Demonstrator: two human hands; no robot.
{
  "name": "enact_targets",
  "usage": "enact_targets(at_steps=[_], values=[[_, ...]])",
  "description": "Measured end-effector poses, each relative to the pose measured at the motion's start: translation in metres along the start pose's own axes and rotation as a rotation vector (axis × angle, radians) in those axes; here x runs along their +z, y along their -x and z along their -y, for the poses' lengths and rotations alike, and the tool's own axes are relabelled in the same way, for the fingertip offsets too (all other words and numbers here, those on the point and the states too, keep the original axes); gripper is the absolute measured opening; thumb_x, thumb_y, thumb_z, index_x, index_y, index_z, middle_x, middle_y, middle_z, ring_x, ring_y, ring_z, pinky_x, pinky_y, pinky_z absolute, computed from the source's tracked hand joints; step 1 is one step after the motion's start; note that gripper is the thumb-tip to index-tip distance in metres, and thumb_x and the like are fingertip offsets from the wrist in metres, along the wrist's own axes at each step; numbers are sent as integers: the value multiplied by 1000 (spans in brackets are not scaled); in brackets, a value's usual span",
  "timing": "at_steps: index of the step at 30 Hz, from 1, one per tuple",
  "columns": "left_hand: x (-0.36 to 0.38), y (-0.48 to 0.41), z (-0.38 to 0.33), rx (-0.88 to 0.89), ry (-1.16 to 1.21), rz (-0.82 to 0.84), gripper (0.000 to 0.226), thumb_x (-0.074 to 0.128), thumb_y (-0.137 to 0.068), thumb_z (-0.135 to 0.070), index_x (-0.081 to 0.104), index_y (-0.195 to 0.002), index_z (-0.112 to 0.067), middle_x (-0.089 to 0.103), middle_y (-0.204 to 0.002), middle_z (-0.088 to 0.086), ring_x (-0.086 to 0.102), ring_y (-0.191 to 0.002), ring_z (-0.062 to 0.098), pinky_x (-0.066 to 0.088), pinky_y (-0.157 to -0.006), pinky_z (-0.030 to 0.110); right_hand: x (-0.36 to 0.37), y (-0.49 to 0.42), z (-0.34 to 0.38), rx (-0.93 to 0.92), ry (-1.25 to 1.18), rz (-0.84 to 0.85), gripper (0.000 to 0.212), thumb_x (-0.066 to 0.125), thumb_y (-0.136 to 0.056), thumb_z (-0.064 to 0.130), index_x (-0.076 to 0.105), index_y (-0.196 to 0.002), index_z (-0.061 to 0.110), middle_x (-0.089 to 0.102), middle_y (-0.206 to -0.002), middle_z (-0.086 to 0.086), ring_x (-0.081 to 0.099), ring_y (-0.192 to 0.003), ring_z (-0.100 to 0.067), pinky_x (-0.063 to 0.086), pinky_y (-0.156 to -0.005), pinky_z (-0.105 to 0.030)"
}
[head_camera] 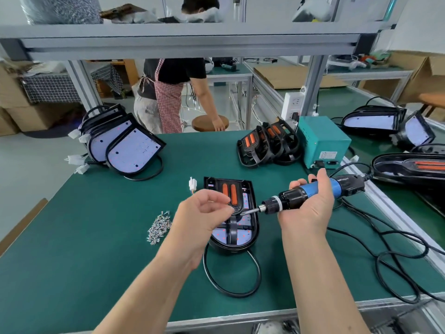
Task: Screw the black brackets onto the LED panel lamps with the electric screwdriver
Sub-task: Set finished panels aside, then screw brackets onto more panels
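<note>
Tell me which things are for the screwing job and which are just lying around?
For the job: electric screwdriver, right hand, black bracket, LED panel lamp, screws.
Just lying about: wooden stool, cardboard sheet, cardboard boxes.

Green-matted worktop under an aluminium-framed overhead shelf. Pale grey floor to the left. Stacked cardboard boxes at far left. Round wooden stool beyond the worktop, a person in a checked apron touching it.

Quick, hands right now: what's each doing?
Left hand: fingers pinched at the bit tip; contents cannot be told.
Right hand: gripping the electric screwdriver.
</note>
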State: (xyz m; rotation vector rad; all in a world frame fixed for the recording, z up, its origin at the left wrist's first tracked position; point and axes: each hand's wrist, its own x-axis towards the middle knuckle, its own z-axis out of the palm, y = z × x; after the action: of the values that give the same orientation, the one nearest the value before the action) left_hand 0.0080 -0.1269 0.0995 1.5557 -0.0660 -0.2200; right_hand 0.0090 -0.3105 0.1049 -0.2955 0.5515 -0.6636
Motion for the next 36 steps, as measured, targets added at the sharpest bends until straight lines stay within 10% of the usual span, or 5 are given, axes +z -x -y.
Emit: enact_targets(at_steps=[18, 36], values=[[16, 20, -1, -75, 277, 65, 19, 68, -85, 10, 72, -80, -8, 68, -78, 10, 55, -73, 19, 48, -65, 22, 10, 13, 9, -29, 54, -19, 25, 75, -90, 33, 54, -94, 19, 58, -53, 7, 56, -46, -8, 45, -43, -16], [41, 36, 31, 505, -226, -298, 47, 72, -84, 8, 71, -96, -37, 70, -85, -9, 64, -79, 9, 49, -76, 13, -3, 7, 4, 21, 93, -66, 22, 74, -88, 32, 55, -91, 21, 59, -56, 8, 58, -48, -8, 46, -44, -16]])
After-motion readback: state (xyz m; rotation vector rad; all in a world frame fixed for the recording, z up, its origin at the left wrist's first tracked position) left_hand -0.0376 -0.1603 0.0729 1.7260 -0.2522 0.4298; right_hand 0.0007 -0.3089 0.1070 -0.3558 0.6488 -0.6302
